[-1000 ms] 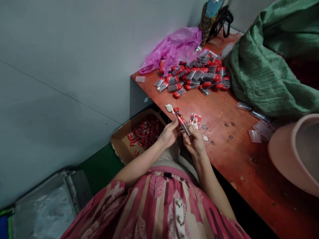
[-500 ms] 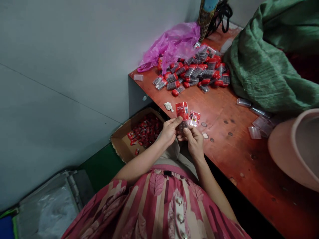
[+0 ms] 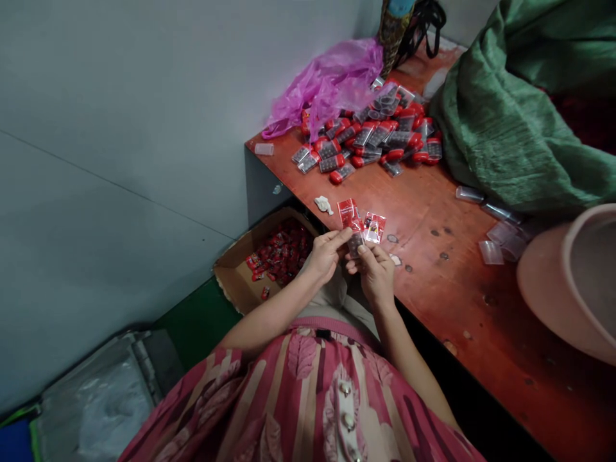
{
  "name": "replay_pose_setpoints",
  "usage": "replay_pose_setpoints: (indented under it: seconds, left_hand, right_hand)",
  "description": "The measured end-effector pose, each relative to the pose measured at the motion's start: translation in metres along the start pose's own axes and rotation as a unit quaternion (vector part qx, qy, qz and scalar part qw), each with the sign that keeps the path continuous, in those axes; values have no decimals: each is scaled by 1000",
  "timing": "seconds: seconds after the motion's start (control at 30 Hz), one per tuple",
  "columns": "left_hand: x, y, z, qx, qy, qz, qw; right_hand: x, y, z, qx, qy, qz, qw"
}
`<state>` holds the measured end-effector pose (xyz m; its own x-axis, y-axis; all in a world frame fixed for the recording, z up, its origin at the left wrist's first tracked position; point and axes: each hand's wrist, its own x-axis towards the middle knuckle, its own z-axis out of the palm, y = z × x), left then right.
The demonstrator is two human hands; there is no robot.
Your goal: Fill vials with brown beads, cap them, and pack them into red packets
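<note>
Just over the table's near edge, both hands pinch a small clear case with dark dots. A red printed packet extends from its upper end; how the two join is hidden by my fingers. My left hand is closed, its thumb and fingertips at the case's upper left. From below right, my right hand is closed around the lower end. On the tabletop right beside the packet lies a small red-and-white printed sachet.
Dotted cases with red caps are heaped under a pink plastic bag. Clear sleeves lie between the green sack and a pink tub. A cardboard box of small red packets stands below the table's left edge.
The red packet has tilted a little to the left, and its barcode no longer shows clearly. Both hands keep their grip on the case. The view has shifted slightly.
</note>
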<state>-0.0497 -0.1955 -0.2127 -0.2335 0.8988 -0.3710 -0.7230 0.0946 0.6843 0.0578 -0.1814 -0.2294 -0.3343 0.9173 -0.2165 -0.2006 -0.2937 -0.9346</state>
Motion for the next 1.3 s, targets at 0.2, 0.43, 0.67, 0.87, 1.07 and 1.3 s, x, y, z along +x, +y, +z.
replay_pose_setpoints:
  seconds: [0.2,0.43,0.67,0.87,1.07,1.3]
  left_hand:
    - [4,5,0,-6,28,-8,1000]
    - [-2,-7,2,15,27,-17,999]
    - [5,5,-7,-14,9,30,999]
    - [19,-2,-11,94,45,146,984]
    - [19,-7,-1,358,85,246,897]
    - [27,-14,15,416,52,267,868]
  right_hand:
    - [-6,6,2,-115,26,-59,991]
    - [-4,10,6,-23,28,-15,999]
    - [-1,5,0,21,9,31,999]
    - [0,1,-7,-45,21,-15,999]
    - [3,-4,-12,-40,32,-42,998]
    - [9,-11,-34,48,26,19,998]
